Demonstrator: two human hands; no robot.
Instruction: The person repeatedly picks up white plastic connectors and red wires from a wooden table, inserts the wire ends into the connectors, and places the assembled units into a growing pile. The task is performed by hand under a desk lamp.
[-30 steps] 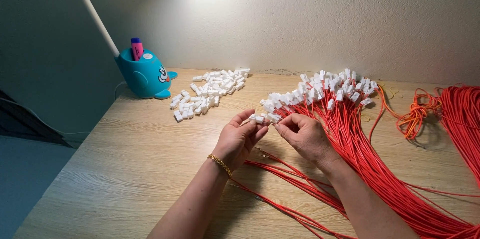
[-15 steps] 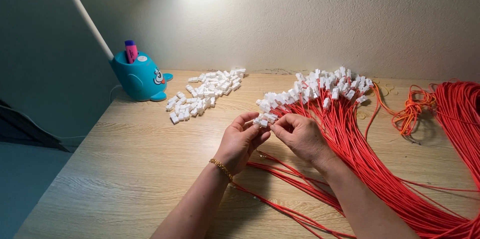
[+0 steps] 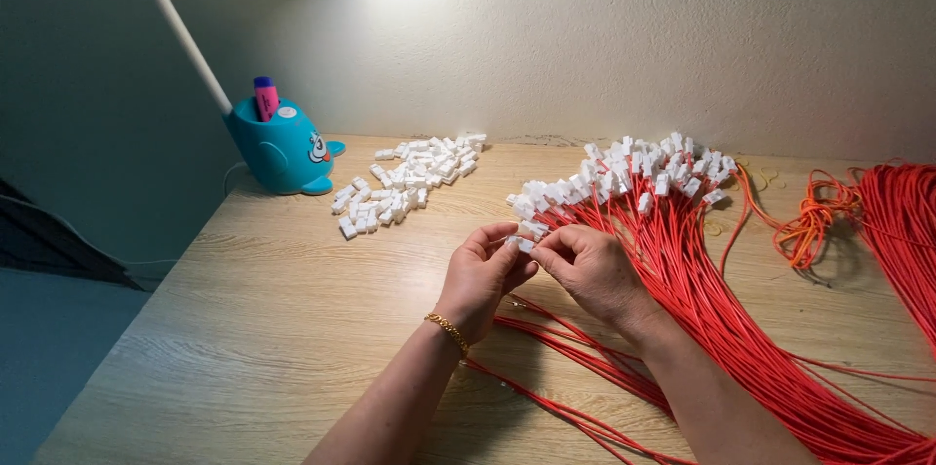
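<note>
My left hand [image 3: 480,275] and my right hand [image 3: 590,270] meet over the wooden desk [image 3: 253,329], fingertips pinched together on a small white connector [image 3: 524,244]. A red wire runs from that connector under my right hand. Just beyond my fingers lies a fanned bundle of red wires [image 3: 702,270] tipped with white connectors [image 3: 624,173]. A gold bracelet sits on my left wrist. Further left, a loose pile of white connectors [image 3: 405,182] rests on the desk.
A teal whale-shaped lamp base [image 3: 283,148] holding a pink marker stands at the back left, its white arm rising to a teal shade. An orange wire coil [image 3: 814,216] and another red wire bundle [image 3: 902,221] lie at the right. A wall backs the desk.
Both hands stay pinched at the same spot with only small finger movements. The view has shifted slightly.
</note>
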